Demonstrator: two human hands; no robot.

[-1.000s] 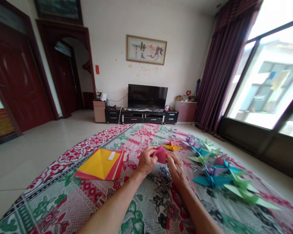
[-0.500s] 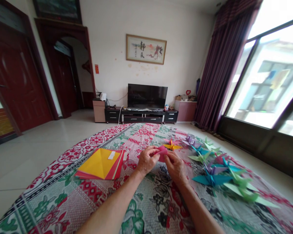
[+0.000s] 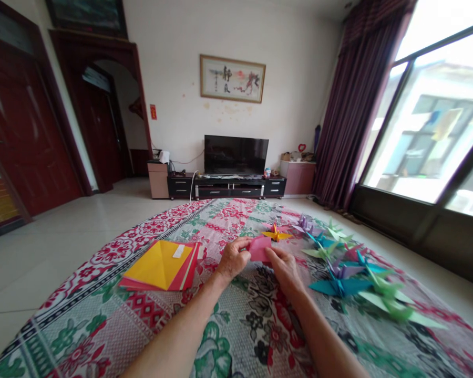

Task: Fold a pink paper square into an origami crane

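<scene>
Between my two hands a folded pink sheet of origami paper (image 3: 260, 248) is held up above the tablecloth. My left hand (image 3: 235, 258) pinches its left edge between thumb and fingers. At the lower right edge, the thumb and fingers of my right hand (image 3: 284, 261) grip it. Just beyond the right hand sits a yellow paper crane (image 3: 276, 234). To the left lies a stack of square papers, with a creased yellow sheet (image 3: 155, 265) on top and red ones beneath.
Several folded cranes spread over the right side of the round table, among them a blue crane (image 3: 340, 286) and a green crane (image 3: 394, 302). A patterned tablecloth (image 3: 220, 336) covers the table. Beyond it stand a television (image 3: 236, 155) and a low black cabinet (image 3: 230, 189).
The pink paper has turned so that a broader flat face shows. My fingers have shifted along its edges, and the right hand sits slightly lower on it.
</scene>
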